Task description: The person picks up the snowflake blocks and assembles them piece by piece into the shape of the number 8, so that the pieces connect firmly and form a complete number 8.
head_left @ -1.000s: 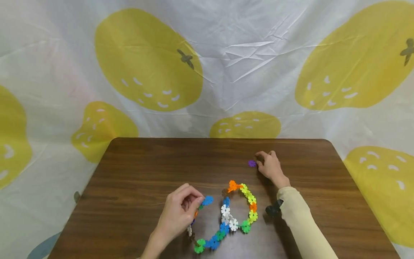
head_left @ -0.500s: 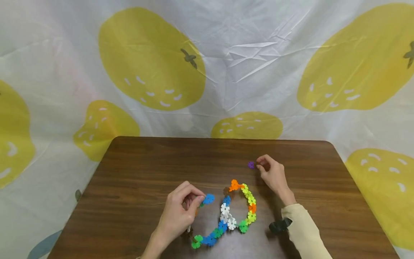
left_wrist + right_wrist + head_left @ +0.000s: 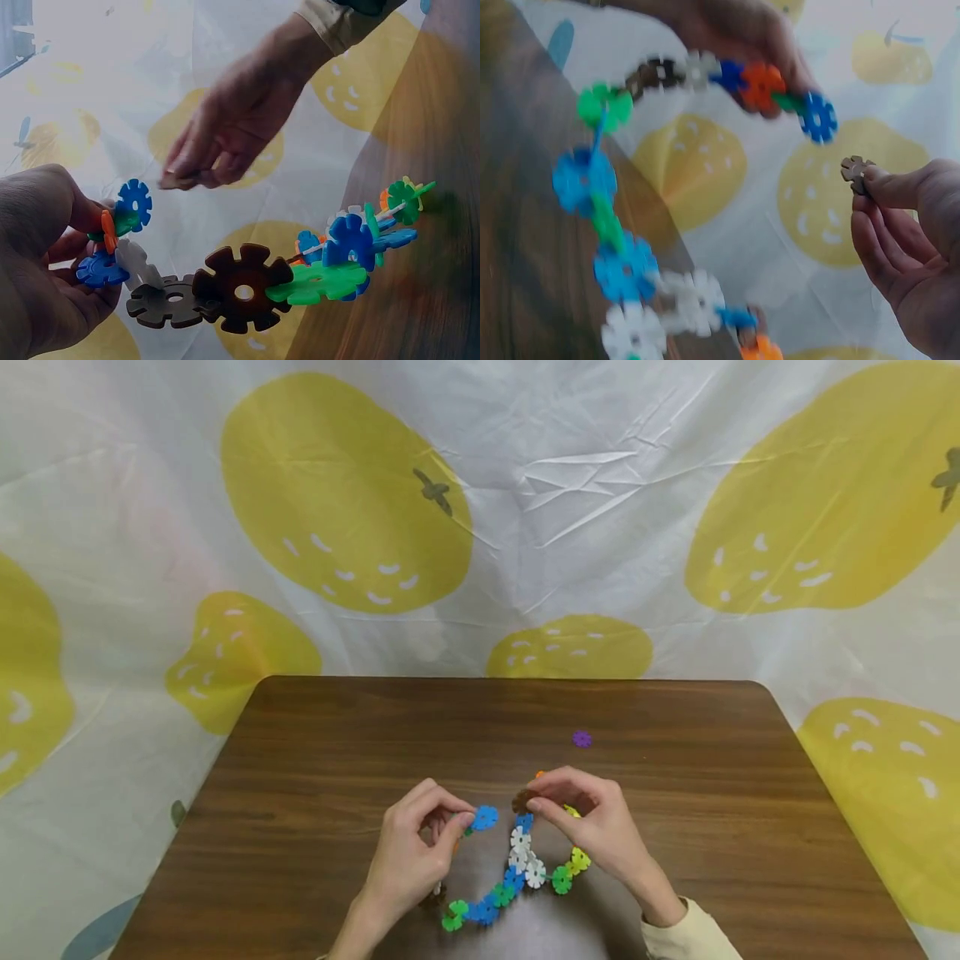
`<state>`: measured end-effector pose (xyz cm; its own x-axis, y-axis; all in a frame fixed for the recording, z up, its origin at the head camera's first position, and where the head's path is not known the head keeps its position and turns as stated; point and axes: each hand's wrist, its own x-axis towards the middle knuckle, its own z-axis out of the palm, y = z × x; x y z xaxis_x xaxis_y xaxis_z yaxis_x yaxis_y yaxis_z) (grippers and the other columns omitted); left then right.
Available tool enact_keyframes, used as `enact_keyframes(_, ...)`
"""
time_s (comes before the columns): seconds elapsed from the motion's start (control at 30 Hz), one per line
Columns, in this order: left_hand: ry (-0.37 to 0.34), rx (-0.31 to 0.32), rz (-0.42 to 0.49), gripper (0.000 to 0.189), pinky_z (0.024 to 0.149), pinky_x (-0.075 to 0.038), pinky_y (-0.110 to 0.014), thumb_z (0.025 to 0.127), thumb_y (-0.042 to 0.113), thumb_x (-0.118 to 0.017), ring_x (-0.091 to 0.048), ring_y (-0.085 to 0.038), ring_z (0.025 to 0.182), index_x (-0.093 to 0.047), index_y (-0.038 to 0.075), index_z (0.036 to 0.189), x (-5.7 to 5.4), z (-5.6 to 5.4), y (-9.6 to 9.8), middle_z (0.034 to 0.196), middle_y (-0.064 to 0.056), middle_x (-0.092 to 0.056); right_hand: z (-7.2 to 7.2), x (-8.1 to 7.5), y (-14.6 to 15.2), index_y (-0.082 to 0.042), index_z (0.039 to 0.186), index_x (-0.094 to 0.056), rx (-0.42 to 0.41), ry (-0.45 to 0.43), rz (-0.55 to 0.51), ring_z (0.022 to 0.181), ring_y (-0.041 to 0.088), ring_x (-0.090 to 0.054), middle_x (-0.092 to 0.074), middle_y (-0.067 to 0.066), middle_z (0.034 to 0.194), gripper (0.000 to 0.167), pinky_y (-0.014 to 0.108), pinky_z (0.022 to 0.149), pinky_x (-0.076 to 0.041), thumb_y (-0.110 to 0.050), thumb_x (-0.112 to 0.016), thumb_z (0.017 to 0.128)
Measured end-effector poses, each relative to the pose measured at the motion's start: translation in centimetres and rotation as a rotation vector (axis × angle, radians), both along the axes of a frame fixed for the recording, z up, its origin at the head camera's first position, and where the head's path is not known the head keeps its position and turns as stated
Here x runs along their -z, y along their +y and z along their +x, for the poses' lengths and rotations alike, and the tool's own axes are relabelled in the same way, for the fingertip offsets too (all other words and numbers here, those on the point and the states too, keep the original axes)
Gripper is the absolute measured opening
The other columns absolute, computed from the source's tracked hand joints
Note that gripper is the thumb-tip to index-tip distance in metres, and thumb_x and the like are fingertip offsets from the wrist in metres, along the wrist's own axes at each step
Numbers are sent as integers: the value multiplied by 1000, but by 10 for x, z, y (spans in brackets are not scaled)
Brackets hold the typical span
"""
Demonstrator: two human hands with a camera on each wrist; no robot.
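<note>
Several flower-shaped interlocking discs in blue, green, white, orange, yellow and brown make a linked chain (image 3: 503, 894), curving into a ring on its right side. My left hand (image 3: 417, 839) pinches the chain near one end, where a blue disc (image 3: 135, 204) sticks out past the fingertips. Between the thumb and fingers of my right hand (image 3: 592, 818) is a single brown disc (image 3: 856, 172). In the right wrist view it hangs just apart from that blue end disc. The right hand hides part of the ring's orange and yellow discs in the head view.
One loose purple disc (image 3: 582, 739) lies on the brown wooden table (image 3: 360, 718) beyond the hands. Behind the table's far edge hangs a white cloth (image 3: 517, 552) printed with yellow fruit.
My right hand has come from beside the purple disc, left and nearer to me, bringing the brown disc close to the left hand. The left hand stays nearly in place.
</note>
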<state>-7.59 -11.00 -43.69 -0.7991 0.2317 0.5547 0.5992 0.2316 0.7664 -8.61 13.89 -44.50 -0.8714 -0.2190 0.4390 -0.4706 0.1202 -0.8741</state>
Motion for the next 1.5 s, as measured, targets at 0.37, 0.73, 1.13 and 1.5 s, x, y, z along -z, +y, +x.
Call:
enact_keyframes(0.37,15,28,23,16,48,-44,-17,85,-4,-76,-49,-3,59,-72,11,90,-2,1,2,74,1,-56,6,-5,-17,0,105,-72,-71,18,-65,86,7,-71,-75,13,95,19,25,71,-60,10,-68,90)
enact_keyframes(0.73,34,14,33,16,48,-45,-17,84,-4,-77,-52,-2,60,-72,11,88,-2,1,4,74,1,-57,6,1,-23,5,105,-72,-102,-4,-127,88,9,-72,-76,5,98,15,27,74,-62,10,-67,90)
enact_keyframes(1.13,67,-35,41,15,47,-45,-15,83,-4,-78,-54,-3,57,-72,10,84,3,2,12,71,0,-60,11,8,-29,9,100,-73,-27,-71,-169,86,10,-75,-78,2,95,13,28,71,-63,8,-72,87)
enact_keyframes(1.5,-177,194,-210,7,54,-40,-18,94,13,-73,-44,-1,62,-68,16,89,-10,-21,10,76,7,-57,1,7,-22,4,106,-74,-147,-110,-120,88,13,-73,-73,12,99,14,33,73,-63,3,-69,92)
